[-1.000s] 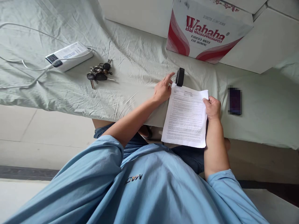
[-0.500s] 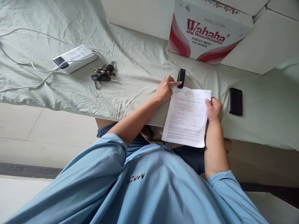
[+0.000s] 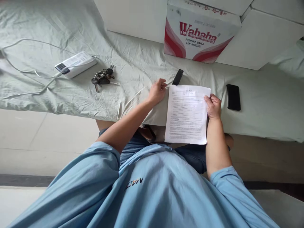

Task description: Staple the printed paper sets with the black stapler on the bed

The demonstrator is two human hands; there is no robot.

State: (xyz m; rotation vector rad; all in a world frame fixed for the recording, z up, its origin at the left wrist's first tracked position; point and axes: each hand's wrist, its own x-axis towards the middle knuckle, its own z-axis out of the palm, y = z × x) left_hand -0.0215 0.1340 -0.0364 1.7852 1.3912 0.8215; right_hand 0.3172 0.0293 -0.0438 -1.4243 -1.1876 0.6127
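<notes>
My right hand (image 3: pixel 214 106) grips the right edge of a printed sheet of paper (image 3: pixel 186 117), thumb on top. The lower part of the sheet hangs past the table edge over my lap. A small black stapler (image 3: pixel 178 77) lies slanted on the cloth at the paper's top left corner, its near end close to the sheet; I cannot tell whether they touch. To the left of both, my left hand (image 3: pixel 157 91) is just above the cloth, apart from the stapler. Its fingers are loosely curled and nothing shows in them.
A black phone (image 3: pixel 233 97) lies right of my right hand. On the left are a bunch of keys (image 3: pixel 103 77) and a white power bank (image 3: pixel 76 64) with a white cable (image 3: pixel 48 83). A Wahaha water carton (image 3: pixel 199 34) stands at the back of the cloth-covered table (image 3: pixel 140 63).
My left hand has come off the stapler and moved left, its pointing finger now curled in. The stapler has turned and leans more to the right. My right hand still holds the paper.
</notes>
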